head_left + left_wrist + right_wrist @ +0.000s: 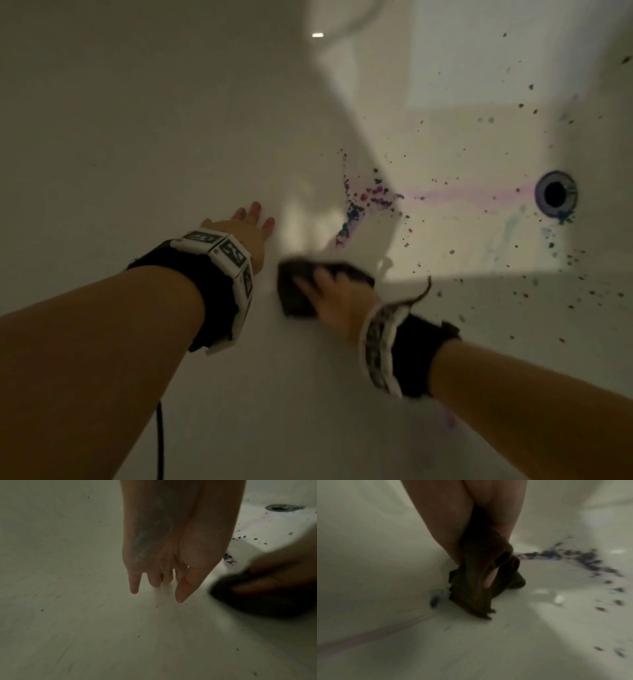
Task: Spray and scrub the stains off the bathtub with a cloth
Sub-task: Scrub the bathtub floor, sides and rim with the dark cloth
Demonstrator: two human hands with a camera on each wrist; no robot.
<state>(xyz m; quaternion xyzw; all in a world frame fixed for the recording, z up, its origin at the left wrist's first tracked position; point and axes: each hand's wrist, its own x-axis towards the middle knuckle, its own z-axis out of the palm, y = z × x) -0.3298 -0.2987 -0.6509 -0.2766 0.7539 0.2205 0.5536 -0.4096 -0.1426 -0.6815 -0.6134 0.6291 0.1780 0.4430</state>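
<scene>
Both forearms are reaching into the white bathtub (137,137). Left hand (251,228) is lying flat, fingers spread, against its wall; right hand (337,298) is pressing a dark cloth (296,294) onto the floor, just short of the purple-blue stains (363,202).

Cloth (301,291) right of left hand (248,229)
</scene>
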